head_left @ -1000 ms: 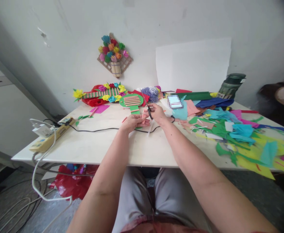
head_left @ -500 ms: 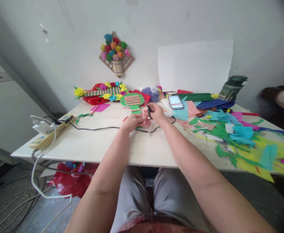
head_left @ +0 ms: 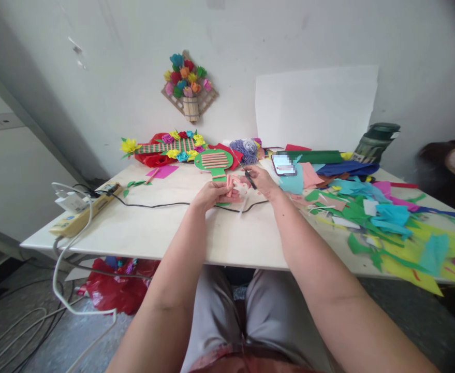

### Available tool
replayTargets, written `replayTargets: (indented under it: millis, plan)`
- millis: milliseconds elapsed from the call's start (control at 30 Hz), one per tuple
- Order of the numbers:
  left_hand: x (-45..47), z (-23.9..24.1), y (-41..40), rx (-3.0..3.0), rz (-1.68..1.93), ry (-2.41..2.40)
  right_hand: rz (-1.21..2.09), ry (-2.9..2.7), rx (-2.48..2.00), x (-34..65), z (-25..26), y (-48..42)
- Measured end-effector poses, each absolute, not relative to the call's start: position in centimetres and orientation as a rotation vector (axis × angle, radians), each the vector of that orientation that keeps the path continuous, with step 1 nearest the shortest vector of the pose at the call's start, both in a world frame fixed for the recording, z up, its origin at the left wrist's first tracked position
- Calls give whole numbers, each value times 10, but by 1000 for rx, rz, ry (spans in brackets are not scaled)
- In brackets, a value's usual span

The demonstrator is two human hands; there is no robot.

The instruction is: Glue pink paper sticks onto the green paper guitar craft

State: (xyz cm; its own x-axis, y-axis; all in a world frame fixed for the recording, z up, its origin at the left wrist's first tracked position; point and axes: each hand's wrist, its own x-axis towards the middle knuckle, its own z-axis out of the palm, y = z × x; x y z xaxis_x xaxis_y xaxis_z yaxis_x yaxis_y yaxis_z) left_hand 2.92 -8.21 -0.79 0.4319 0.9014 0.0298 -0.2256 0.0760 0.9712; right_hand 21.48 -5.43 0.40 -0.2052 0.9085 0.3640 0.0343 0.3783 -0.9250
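Note:
My left hand (head_left: 215, 196) is closed on a pink rolled paper piece (head_left: 230, 183) above the table. In my right hand (head_left: 263, 181) is a pair of scissors (head_left: 248, 176), its dark handles in the fingers and its blades pointing up and away. A small gap lies between the scissors and the pink roll. A whitish, see-through strip (head_left: 244, 206) shows just below the hands. Behind them lies a green paddle-shaped card (head_left: 220, 171) with a row of pinkish sticks across its round part.
A black cable (head_left: 157, 206) crosses the table from a power strip (head_left: 70, 221). Scraps of coloured paper (head_left: 390, 212) cover the right side, near a phone (head_left: 284, 163) and a dark bottle (head_left: 375, 142). A flower-trimmed craft (head_left: 165, 147) stands at the back left.
My right hand has drawn slightly right with the scissors, away from the pink roll. The roll in my left hand now stands more upright. The whole view has shifted slightly.

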Motion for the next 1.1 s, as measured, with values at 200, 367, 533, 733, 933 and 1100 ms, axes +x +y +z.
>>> replayTargets:
  millis: [200, 367, 533, 733, 933, 1100]
  plan:
    - [21, -10, -80, 1201, 879, 709, 1227, -1782, -957, 235, 12, -59]
    - [17, -11, -79, 1191, 833, 707, 1411, -1817, -916, 243, 16, -62]
    - [15, -10, -80, 1196, 785, 697, 1464, -1829, -876, 242, 13, -59]
    - [13, -9, -80, 1215, 756, 697, 1436, -1945, -893, 239, 10, -56]
    - [13, -9, -79, 1230, 709, 713, 1407, -2005, -916, 239, 7, -52]
    - [13, -9, -79, 1210, 692, 723, 1371, -2067, -895, 238, 9, -53]
